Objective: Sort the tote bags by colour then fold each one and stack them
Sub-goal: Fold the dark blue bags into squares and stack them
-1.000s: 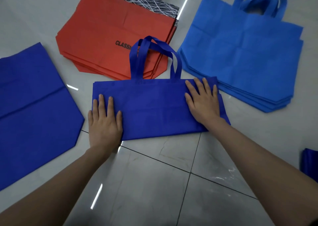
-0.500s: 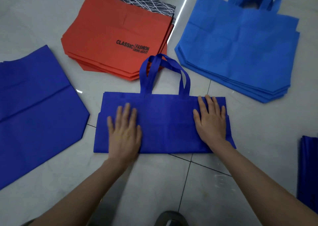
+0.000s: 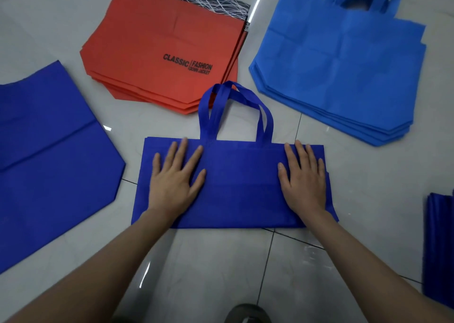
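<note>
The folded dark blue tote bag [image 3: 240,182] lies on the tiled floor [image 3: 221,261], with its handles reaching the corner of the red tote bag stack [image 3: 159,52]. The left hand [image 3: 175,182] and the right hand [image 3: 304,182] press flat near its side edges. Each grip is spread open and holds nothing. There is bare floor before the light blue stack [image 3: 339,64].

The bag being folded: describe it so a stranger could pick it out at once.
On the grey tiled floor, look nearer than the red stack and light blue stack. There lies one dark blue bag, folded flat. Unlike the dark blue stack at left, it has the left hand and right hand pressed flat on it.
</note>
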A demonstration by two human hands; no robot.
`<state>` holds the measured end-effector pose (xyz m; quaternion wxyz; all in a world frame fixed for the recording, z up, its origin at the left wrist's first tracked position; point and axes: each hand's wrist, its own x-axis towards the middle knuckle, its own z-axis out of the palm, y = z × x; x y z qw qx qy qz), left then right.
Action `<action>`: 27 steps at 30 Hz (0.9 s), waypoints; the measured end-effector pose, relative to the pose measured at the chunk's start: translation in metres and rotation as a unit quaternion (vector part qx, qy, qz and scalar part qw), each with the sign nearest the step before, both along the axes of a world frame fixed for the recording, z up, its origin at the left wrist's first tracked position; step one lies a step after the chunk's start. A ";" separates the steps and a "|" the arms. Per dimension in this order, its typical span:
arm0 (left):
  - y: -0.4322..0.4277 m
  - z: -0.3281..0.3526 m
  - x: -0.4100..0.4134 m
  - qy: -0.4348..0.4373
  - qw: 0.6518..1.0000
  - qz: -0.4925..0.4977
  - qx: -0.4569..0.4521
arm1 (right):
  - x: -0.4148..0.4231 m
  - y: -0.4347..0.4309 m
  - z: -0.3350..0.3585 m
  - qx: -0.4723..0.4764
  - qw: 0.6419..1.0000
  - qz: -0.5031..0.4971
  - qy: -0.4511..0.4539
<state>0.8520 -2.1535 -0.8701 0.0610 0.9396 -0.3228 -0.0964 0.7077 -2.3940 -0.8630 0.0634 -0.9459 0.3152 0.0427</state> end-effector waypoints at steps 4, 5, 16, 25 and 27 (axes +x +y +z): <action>0.001 0.000 -0.002 0.004 0.998 0.067 0.000 | 0.001 0.000 0.000 0.003 1.000 -0.001 -0.016; 0.001 0.000 -0.002 0.005 0.998 0.068 -0.005 | 0.003 0.000 0.002 0.005 0.999 -0.005 -0.032; 0.000 0.001 -0.001 0.013 0.997 0.069 -0.016 | 0.147 0.005 0.047 0.320 0.921 -0.177 -0.132; 0.002 0.013 0.003 0.029 0.997 0.066 -0.012 | 0.136 0.008 0.088 0.421 0.869 -0.038 -0.256; 0.003 0.017 0.006 0.003 0.999 0.045 0.006 | 0.107 0.014 0.093 0.431 0.865 0.025 -0.257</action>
